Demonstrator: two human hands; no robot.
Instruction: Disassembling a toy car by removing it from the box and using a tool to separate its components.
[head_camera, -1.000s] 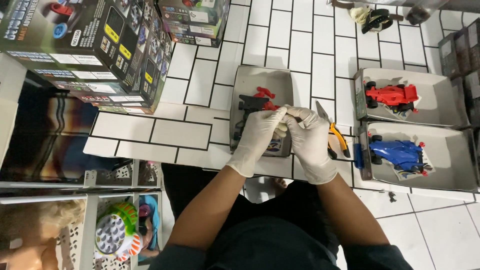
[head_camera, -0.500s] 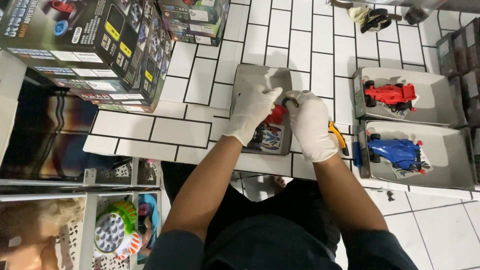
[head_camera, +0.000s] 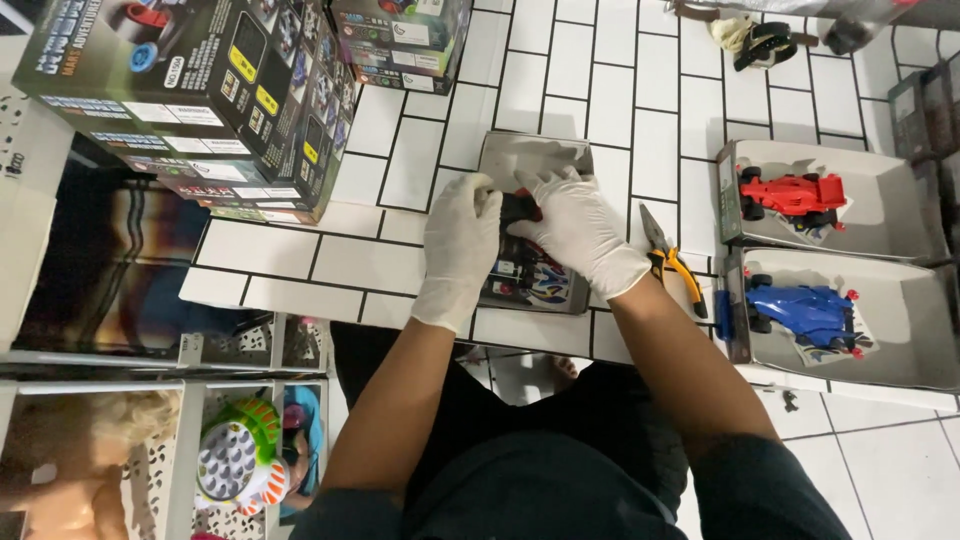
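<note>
Both gloved hands, left hand (head_camera: 458, 245) and right hand (head_camera: 580, 232), now grip the toy car (head_camera: 520, 208) higher over its tray (head_camera: 535, 160) on white floor tiles (head_camera: 620, 90).

From my feed the light is bright and even, falling from overhead onto the white tiled floor (head_camera: 600, 90) — the tiles gleam softly, with no harsh glare. Shadows are short and faint, darkest under the stacked toy boxes (head_camera: 200, 100) at the left. Focus is sharp at centre — straight lines bend slightly toward the edges.
</note>
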